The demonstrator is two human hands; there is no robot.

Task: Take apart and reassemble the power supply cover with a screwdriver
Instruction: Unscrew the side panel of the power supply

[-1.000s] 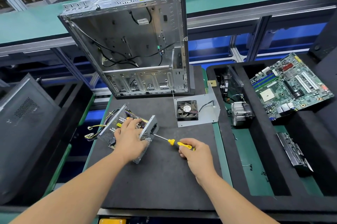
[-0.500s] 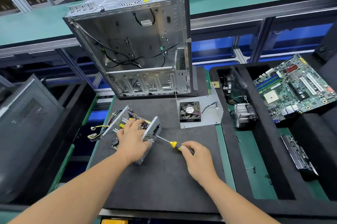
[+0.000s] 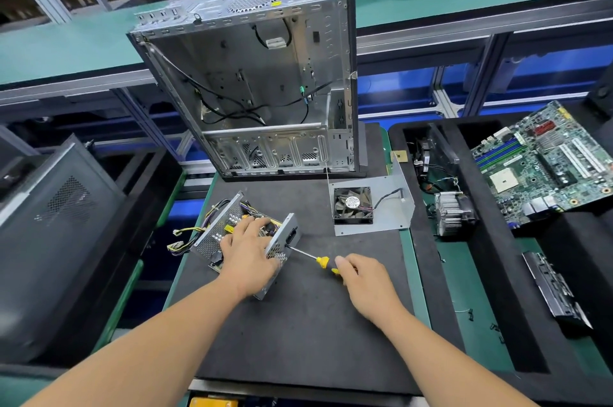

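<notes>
Both hands unmoved: screwdriver [image 3: 313, 258] still at power supply [image 3: 284, 240].

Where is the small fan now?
In the head view, the fan lies on a grey metal plate on the black mat, right of the power supply, before the open case.
</notes>
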